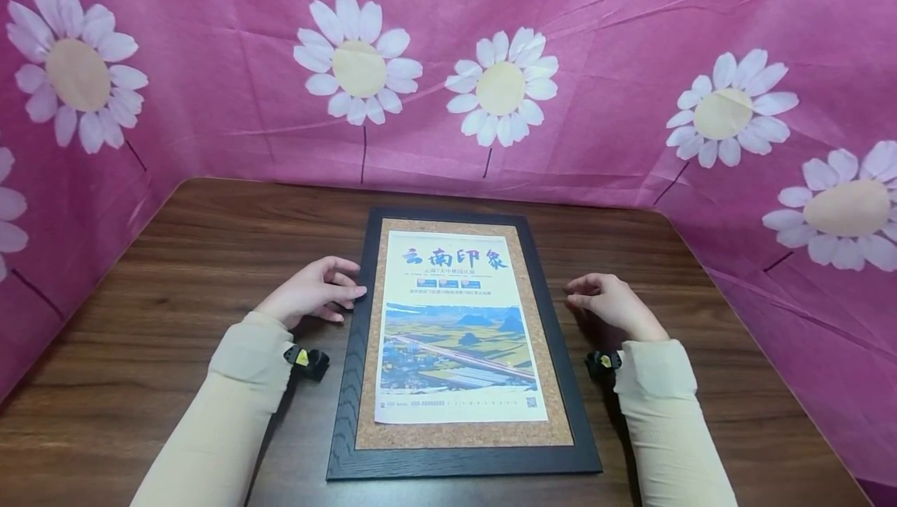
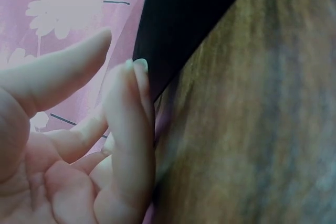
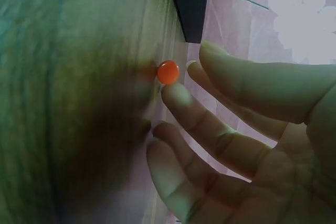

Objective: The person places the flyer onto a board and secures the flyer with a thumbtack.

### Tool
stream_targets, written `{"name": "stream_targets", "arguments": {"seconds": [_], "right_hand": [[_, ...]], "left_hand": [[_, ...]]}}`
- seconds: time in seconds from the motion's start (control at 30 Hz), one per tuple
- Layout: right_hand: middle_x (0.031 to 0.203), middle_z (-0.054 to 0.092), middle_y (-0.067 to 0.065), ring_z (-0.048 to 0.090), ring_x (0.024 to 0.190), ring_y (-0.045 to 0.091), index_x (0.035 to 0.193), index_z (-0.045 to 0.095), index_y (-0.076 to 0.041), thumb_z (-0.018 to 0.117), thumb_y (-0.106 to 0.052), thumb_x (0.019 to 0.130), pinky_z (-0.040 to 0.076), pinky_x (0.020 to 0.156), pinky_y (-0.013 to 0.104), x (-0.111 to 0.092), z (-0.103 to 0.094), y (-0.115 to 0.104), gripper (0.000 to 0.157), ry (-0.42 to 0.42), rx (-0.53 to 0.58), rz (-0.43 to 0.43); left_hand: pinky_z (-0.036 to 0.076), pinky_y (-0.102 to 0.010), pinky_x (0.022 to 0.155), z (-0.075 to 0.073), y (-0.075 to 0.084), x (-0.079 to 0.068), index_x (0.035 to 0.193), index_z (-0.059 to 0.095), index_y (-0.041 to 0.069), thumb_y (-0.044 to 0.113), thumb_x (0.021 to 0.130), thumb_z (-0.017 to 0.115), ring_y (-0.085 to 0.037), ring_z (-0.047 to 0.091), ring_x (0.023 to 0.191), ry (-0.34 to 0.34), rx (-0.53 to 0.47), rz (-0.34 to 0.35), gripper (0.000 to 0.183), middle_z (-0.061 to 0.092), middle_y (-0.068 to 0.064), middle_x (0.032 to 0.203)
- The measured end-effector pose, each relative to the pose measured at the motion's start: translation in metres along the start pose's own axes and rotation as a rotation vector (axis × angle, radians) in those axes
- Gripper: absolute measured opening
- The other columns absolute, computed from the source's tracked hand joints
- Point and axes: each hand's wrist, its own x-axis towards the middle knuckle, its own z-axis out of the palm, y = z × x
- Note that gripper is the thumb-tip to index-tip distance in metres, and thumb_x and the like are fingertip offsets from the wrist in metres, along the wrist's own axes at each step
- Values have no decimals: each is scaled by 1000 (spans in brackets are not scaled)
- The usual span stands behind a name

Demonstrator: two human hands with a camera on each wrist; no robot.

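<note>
A dark wooden-framed cork board (image 1: 462,435) lies on the table, bearing a printed poster (image 1: 455,351) with blue lettering and a landscape picture. At the board's left side is my left hand (image 1: 318,289), fingers loosely bent, with fingertips right at the dark frame (image 2: 178,24) in the left wrist view. My right hand (image 1: 610,303) hovers low over the table to the right of the board, fingers loosely bent and thumb apart. A small round orange-red piece (image 3: 168,72) sits on the table right by its fingertips; the hand hides it in the head view.
Brown wood-grain table (image 1: 231,234) surrounds the board on all sides. A pink cloth (image 1: 434,156) printed with large white daisies hangs behind and along both sides. Black wrist devices (image 1: 308,363) sit at both cuffs.
</note>
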Motion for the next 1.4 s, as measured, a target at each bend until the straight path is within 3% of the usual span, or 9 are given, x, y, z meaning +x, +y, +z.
{"name": "stream_targets", "arguments": {"seconds": [0.53,0.97,1.4], "right_hand": [[96,71,14,63,87,22,112,68,4,62,-13,96,51,77,35,4,1,1,24,-10,2,-20],[92,72,12,64,84,20,105,71,3,66,-12,94,55,79,41,2,2,2,19,-51,18,15],[91,73,10,65,81,19,100,73,2,68,-13,93,56,76,40,1,3,2,17,-53,27,38]], "left_hand": [[60,-31,67,0,-1,0,141,40,-3,14,94,68,-14,63,80,-2,2,8,57,59,-10,107],[60,-31,67,2,0,-1,140,42,-2,13,92,70,-15,63,81,14,28,1,57,56,-13,111],[60,-32,67,3,-2,0,139,42,-2,12,92,70,-16,63,81,14,18,6,56,57,-13,110]]}}
